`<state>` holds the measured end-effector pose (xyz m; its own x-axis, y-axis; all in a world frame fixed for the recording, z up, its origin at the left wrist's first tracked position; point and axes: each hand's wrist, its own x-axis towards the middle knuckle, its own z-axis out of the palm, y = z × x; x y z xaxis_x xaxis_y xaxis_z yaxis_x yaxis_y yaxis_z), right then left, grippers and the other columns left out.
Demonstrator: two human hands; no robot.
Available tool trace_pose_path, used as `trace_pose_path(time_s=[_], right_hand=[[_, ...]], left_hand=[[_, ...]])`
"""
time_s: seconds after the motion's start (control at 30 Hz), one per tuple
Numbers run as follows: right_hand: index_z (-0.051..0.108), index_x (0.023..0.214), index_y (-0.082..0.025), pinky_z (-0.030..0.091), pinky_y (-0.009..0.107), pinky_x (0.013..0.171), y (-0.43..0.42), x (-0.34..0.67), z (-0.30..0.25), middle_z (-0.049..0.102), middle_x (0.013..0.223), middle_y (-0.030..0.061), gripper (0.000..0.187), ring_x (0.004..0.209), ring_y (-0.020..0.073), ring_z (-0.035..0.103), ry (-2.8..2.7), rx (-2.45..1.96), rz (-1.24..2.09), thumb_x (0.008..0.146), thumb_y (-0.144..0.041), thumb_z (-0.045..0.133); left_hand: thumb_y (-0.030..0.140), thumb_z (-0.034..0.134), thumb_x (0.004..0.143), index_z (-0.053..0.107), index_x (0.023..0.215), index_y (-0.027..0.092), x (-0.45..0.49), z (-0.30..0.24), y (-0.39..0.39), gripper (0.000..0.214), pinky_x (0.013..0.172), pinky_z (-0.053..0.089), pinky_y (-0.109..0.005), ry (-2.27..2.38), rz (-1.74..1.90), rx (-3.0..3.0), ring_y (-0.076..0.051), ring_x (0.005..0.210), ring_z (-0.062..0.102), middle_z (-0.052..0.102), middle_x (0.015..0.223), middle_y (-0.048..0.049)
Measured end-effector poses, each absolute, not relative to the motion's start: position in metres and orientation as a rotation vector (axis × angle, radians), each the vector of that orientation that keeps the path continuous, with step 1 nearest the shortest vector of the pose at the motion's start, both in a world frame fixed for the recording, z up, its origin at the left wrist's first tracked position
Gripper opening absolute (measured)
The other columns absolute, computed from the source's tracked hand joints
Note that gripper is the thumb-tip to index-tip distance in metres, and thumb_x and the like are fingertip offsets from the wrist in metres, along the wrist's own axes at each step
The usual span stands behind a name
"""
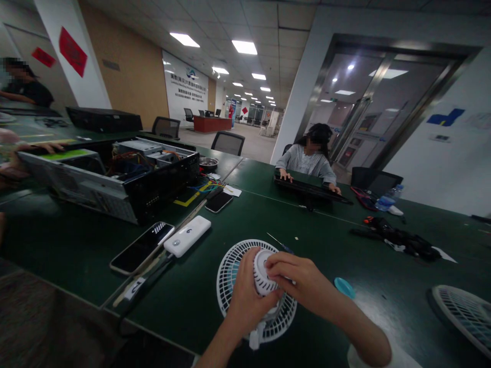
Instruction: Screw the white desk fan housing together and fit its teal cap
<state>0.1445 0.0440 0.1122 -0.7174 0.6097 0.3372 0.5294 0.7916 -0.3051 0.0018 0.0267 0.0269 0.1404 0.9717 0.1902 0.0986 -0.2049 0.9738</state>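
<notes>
My left hand [249, 299] and my right hand [295, 276] both grip the white ribbed motor housing [261, 273] of a small desk fan. It stands at the centre of a round white fan grille [230, 286] lying on the green table [184, 306]. The hands hide most of the grille's middle. A thin screwdriver [282, 246] with a dark handle lies just beyond my right fingers. To the right of my right wrist sits a round teal plastic piece [344, 288].
A second white fan grille [462, 317] lies at the right edge. A white power bank [187, 236] and smartphones [141, 248] lie to the left. Beyond them stands an open computer chassis [126, 179]. A seated person works at the far table; another person's hand rests on the chassis.
</notes>
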Motion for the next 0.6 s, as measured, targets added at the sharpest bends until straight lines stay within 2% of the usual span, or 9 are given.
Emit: trace_pose_path(time_s=[0.17,0.4,0.5,0.6], right_hand=[[0.065,0.08,-0.015,0.052,0.024,0.078,0.051,0.146,0.123,0.067,0.093,0.0053,0.016,0.084,0.0131,0.063,-2.682,-0.791,0.362,0.083,-0.008,0.051],[0.065,0.103,-0.013,0.045,0.03,0.096,0.035,0.155,0.121,0.063,0.114,0.0102,0.035,0.108,0.0175,0.057,-2.719,-0.855,0.376,0.077,0.0,0.046],[0.063,0.107,-0.009,0.045,0.033,0.097,0.029,0.157,0.115,0.061,0.116,0.0145,0.036,0.112,0.0199,0.055,-2.689,-0.872,0.337,0.077,-0.002,0.045],[0.063,0.107,-0.01,0.047,0.034,0.095,0.027,0.157,0.108,0.062,0.114,0.0144,0.032,0.109,0.0201,0.056,-2.631,-0.88,0.307,0.08,-0.005,0.046]], left_hand=[[0.022,0.068,0.068,0.033,0.131,0.023,0.001,0.026,0.027,0.073,0.107,0.026,-0.048,1.083,1.201,1.467,-0.032,0.129,0.033,0.037,0.138,-0.0105],[0.025,0.066,0.071,0.028,0.133,0.022,0.002,0.021,0.028,0.073,0.108,0.026,-0.046,1.089,1.199,1.522,-0.03,0.13,0.032,0.034,0.14,-0.0111],[0.024,0.066,0.071,0.028,0.134,0.022,0.002,0.019,0.029,0.073,0.108,0.027,-0.047,1.079,1.211,1.516,-0.03,0.129,0.033,0.034,0.14,-0.0114],[0.021,0.065,0.07,0.031,0.132,0.022,0.003,0.018,0.029,0.072,0.108,0.027,-0.047,1.077,1.246,1.501,-0.031,0.13,0.032,0.036,0.14,-0.0115]])
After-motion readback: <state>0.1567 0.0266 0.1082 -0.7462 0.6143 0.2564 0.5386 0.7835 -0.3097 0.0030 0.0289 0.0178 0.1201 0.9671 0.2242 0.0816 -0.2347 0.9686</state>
